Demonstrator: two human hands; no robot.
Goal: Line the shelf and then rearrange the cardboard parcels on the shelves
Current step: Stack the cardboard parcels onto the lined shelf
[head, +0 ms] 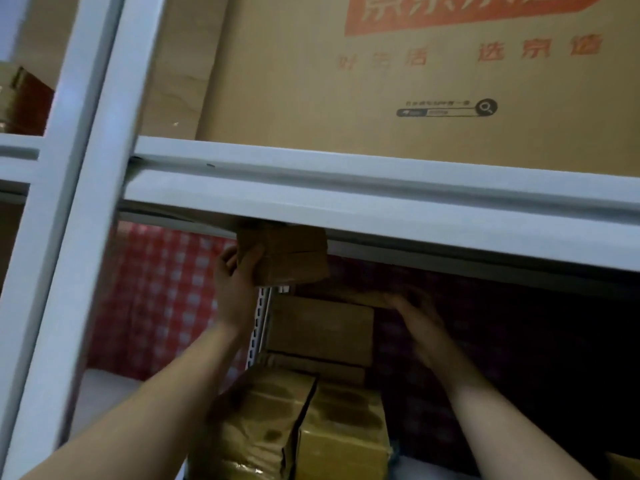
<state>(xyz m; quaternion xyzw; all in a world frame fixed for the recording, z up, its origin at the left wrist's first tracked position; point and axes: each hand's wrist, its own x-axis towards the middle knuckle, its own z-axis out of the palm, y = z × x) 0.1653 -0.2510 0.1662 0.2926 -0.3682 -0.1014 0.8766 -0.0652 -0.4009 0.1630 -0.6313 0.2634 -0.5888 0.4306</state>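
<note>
My left hand (235, 271) grips the left end of a small taped cardboard parcel (294, 254), held up just under the white shelf beam (346, 192). Below it stands a stack of cardboard parcels (322, 330), with two taped parcels (343, 431) nearer to me. My right hand (415, 310) reaches into the shelf with fingers stretched out, touching the top right of the stack; it is blurred. A red checked liner (162, 299) hangs behind the shelf.
A big cardboard box with red print (398, 81) fills the shelf above. White uprights (86, 168) stand at the left, with another box (24, 98) beyond them. The right part of the lower shelf is dark.
</note>
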